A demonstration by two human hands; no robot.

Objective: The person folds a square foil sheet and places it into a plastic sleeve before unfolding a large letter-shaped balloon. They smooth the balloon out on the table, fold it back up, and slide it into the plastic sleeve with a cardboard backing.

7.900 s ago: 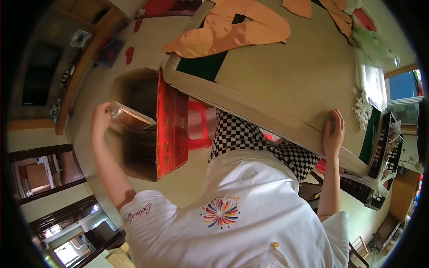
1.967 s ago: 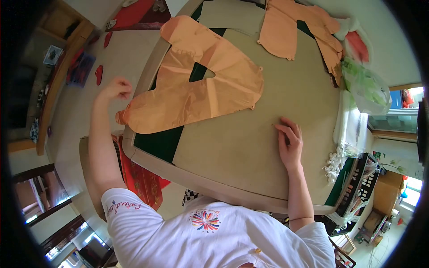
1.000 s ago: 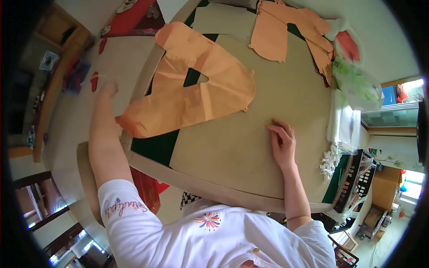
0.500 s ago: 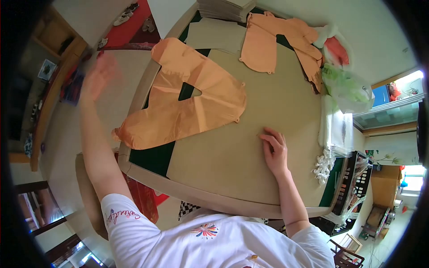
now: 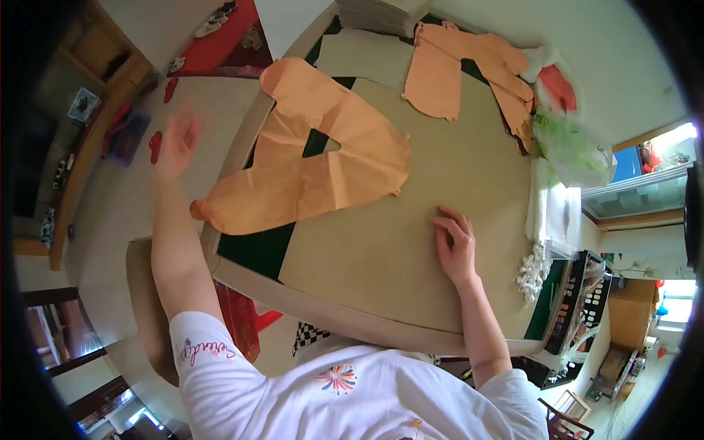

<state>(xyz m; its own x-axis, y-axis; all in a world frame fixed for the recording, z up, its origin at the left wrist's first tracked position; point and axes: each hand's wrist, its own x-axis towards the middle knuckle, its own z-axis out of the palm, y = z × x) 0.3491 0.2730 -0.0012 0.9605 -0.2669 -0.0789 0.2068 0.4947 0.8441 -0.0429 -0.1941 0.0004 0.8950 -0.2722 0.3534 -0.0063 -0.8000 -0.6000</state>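
A large copper-coloured foil sheet shaped like a letter A (image 5: pixel 345 165) lies flat on the cardboard (image 5: pixel 367 257) that covers much of the table. To its left, past the table edge, my left hand (image 5: pixel 182 139) is raised and smeared by motion, touching nothing that I can see. My right hand (image 5: pixel 456 242) rests on the cardboard, right of the foil A, its fingers loosely curled and a little apart with nothing in them. At the table's far side lies another copper foil piece (image 5: pixel 433 77), partly folded.
Stacked card sheets (image 5: pixel 381 15) stand at the far edge. Along the right side are a green-tinted plastic bag (image 5: pixel 572 150), clear plastic sleeves (image 5: pixel 565 220), a bunch of white ties (image 5: pixel 534 273) and a black crate (image 5: pixel 587 293). A red stool (image 5: pixel 238 319) is below the near left edge.
My left hand has shifted slightly right and toward me, still raised. The view has moved a little. My right hand keeps about the same place and pose.
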